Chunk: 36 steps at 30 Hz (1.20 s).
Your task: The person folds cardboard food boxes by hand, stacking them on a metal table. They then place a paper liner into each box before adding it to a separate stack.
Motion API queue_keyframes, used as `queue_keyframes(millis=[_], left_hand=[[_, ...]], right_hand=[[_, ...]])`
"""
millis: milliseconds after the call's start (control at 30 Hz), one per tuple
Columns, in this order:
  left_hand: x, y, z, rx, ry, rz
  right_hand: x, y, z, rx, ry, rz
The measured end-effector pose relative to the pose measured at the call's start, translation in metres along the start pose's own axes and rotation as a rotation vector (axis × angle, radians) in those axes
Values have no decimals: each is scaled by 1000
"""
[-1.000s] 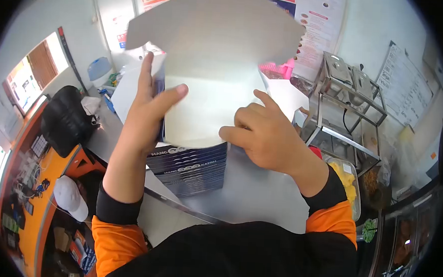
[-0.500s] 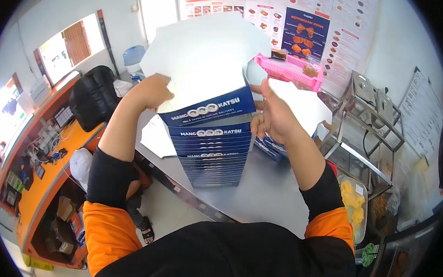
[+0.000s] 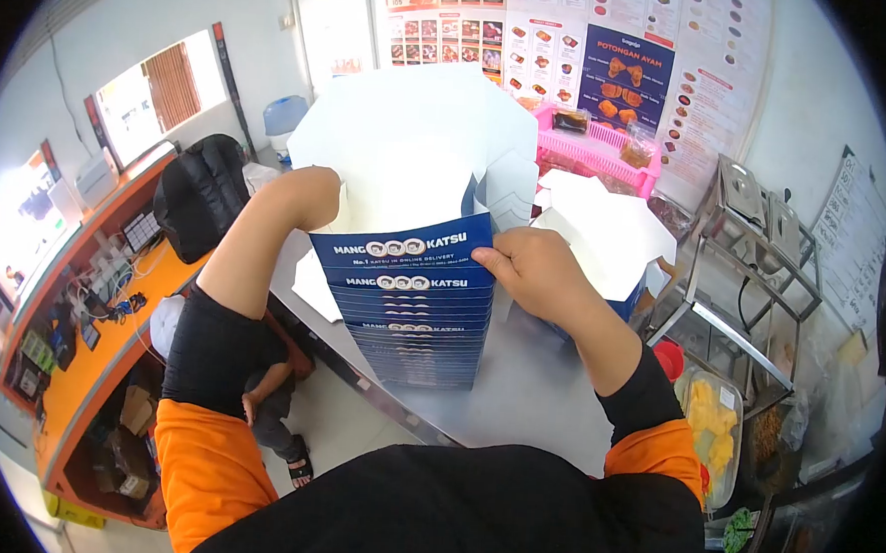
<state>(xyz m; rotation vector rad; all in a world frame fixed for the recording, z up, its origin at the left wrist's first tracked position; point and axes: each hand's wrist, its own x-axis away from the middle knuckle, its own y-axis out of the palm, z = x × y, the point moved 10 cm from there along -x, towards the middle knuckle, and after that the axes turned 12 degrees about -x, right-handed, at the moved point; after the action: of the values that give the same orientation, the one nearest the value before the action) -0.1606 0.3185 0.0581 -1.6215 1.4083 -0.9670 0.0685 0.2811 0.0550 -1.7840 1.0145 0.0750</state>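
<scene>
A tall stack of nested blue-and-white cardboard food boxes [image 3: 410,330] stands on the metal table. The top box [image 3: 405,244] has its white lid [image 3: 411,115] raised at the back and its printed front towards me. My right hand [image 3: 536,269] grips its front right corner, thumb on the blue face and the other fingers mostly out of sight. At its left edge is my left hand [image 3: 314,198], bent at the wrist; its fingers are hidden by the box. Another open box [image 3: 606,230] sits to the right of the stack.
A pink basket [image 3: 595,149] holding packets is behind the boxes. Metal food warmers [image 3: 757,208] and a tub of yellow food [image 3: 710,431] stand on the right. On the left are an orange counter [image 3: 131,310], a black backpack [image 3: 202,194] and a person's sandalled foot [image 3: 300,464].
The top box has settled down onto the stack. My right hand has shifted from beside its right wall to a grip on the front corner. My left hand has turned behind the left edge.
</scene>
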Motion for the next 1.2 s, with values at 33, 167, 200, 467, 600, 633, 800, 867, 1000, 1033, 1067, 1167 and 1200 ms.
queue_keyframes(millis=[33,167,200,467,600,633,800,867,1000,1033,1067,1167,1200], left_hand=[[2,-2,1,2,3,-3],[4,2,8,0,38,-90],[4,5,10,9,55,-107],[20,6,-5,386,-127,40],[55,1,-34,1151,50,739],[61,3,-20,1296,340,839],[58,26,5,1499,516,994],[60,28,4,1501,512,1032],[61,40,6,1531,520,1071],[62,42,7,1523,520,1075],[60,44,6,1544,483,1059],[57,51,6,1588,454,1063],[56,51,6,1599,471,1071]], right_hand=[[0,-1,-1,5,-13,-8],[-3,7,4,-32,-4,-164],[-3,9,4,-42,3,-219],[-18,-31,9,-422,-201,366],[-29,11,50,-698,-74,171],[-28,12,50,-710,-73,175],[-21,13,45,-699,-70,189],[-20,15,47,-725,-82,193],[-19,17,48,-691,-63,163],[-18,17,48,-684,-60,152],[-17,18,48,-677,-55,143],[-16,16,45,-683,-66,149],[-15,17,46,-673,-62,138]])
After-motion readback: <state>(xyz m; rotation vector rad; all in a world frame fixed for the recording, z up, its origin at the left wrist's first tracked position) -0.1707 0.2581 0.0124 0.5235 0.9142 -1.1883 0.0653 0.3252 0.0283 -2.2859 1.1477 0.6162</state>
